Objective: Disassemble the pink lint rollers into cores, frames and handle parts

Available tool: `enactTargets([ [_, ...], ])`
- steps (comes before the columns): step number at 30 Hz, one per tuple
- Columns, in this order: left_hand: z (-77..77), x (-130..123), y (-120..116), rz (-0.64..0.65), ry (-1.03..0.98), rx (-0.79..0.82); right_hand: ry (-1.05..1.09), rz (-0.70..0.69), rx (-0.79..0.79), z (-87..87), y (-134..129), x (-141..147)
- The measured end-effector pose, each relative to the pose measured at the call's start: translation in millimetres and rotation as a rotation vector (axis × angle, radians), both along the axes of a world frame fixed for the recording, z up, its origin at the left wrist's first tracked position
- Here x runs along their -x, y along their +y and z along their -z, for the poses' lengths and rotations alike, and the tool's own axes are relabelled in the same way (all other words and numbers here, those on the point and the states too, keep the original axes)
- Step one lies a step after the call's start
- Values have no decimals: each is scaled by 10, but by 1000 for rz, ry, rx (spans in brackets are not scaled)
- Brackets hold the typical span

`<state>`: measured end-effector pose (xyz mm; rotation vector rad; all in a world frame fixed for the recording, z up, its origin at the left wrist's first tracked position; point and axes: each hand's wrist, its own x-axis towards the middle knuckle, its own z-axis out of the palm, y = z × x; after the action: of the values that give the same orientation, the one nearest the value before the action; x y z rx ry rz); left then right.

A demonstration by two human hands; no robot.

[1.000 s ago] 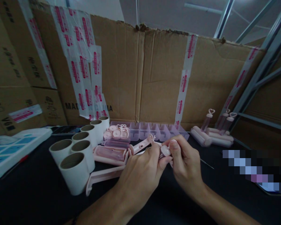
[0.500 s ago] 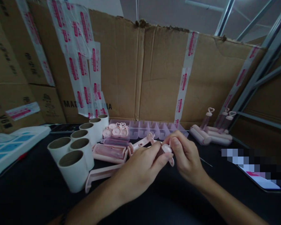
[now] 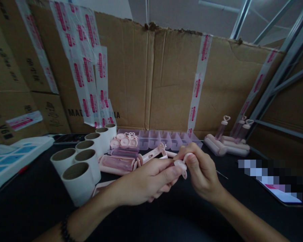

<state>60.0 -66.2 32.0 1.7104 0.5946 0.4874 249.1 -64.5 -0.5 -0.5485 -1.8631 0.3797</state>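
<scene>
In the middle of the head view, my left hand point(image 3: 151, 181) is closed around a pale pink plastic part point(image 3: 181, 165), which has a rounded end and a small tab pointing down. Most of it is hidden inside the fingers. My right hand point(image 3: 202, 171) pinches the same part from the right, thumb on top, at what looks like a small ring. Just beyond my left hand lie a pink long-handled piece point(image 3: 153, 155) and a pink holder with a clear tube point(image 3: 116, 163). Another pink piece point(image 3: 104, 185) is partly covered by my left forearm.
Several white cardboard tubes point(image 3: 78, 188) stand at left. Behind is a lilac compartment box point(image 3: 154, 143) with round pink caps point(image 3: 124, 140) at its left end. Pink cylinders point(image 3: 215, 144) and heart-topped tubes sit back right, near a phone point(image 3: 280, 190). A cardboard wall point(image 3: 171, 84) closes the back.
My left hand has turned and shifted slightly, its thumb now lying along the pink part, with more fingers showing beneath. The right hand still pinches the part, its end now tilted differently.
</scene>
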Motion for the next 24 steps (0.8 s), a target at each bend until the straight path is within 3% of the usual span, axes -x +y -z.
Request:
enactTargets([
  [3, -22, 9, -5, 41, -16, 75, 27, -42, 6, 11, 5, 1],
  [8, 37, -13, 21, 6, -56, 28, 74, -7, -25, 39, 12, 32],
  [13, 106, -17, 28, -39, -126, -97, 414, 124, 80, 36, 116, 88],
  [15, 93, -13, -13, -94, -96, -249, 537, 170, 158, 23, 208, 55],
  [18, 88, -22, -115, -119, 13, -561, 545, 245, 272, 24, 353, -60],
  [22, 233, -72, -223, -28, 182, -1120, 287, 307, 323, 63, 505, -164],
  [24, 342, -101, -245, 3, 233, -1298, 115, 281, 334, 62, 583, -122],
])
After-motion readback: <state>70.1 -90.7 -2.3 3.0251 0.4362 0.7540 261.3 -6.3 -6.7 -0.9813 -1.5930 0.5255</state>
